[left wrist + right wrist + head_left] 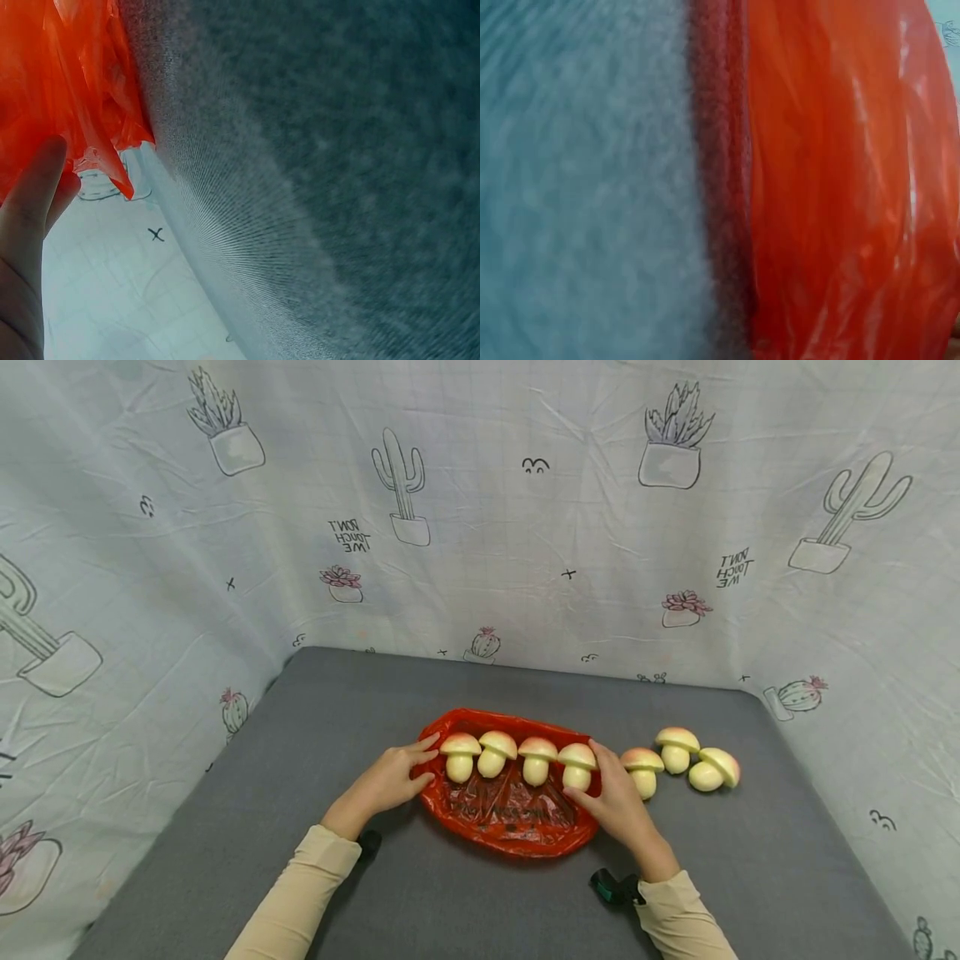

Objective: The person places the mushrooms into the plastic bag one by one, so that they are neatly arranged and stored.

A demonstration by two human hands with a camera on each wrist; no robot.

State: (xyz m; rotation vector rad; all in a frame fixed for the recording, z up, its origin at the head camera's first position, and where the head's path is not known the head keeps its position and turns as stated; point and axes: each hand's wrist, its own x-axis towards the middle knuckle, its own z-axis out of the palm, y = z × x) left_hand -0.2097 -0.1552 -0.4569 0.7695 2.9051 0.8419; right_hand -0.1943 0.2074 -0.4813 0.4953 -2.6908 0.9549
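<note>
A red plastic bag (517, 843) lies on the table with its mouth spread into a wide oval. Across its back half runs a row of several mushrooms with pale stems and reddish-yellow caps. My left hand (397, 772) is at the bag's left rim, fingers extended and their tips close to the leftmost mushroom (460, 756). In the left wrist view, the fingers (34, 187) are fairly straight against the red film. My right hand (618, 797) reaches over the right rim, thumb and fingers around the rightmost mushroom (576, 767) in the row. The right wrist view shows mainly the bag's side (832, 180).
Right of the bag, one mushroom (643, 768) stands beside my right hand. Two more, an upright mushroom (677, 747) and a tilted mushroom (716, 770), sit farther right. The grey table (360, 693) is bordered by a white curtain (480, 543) with cactus drawings.
</note>
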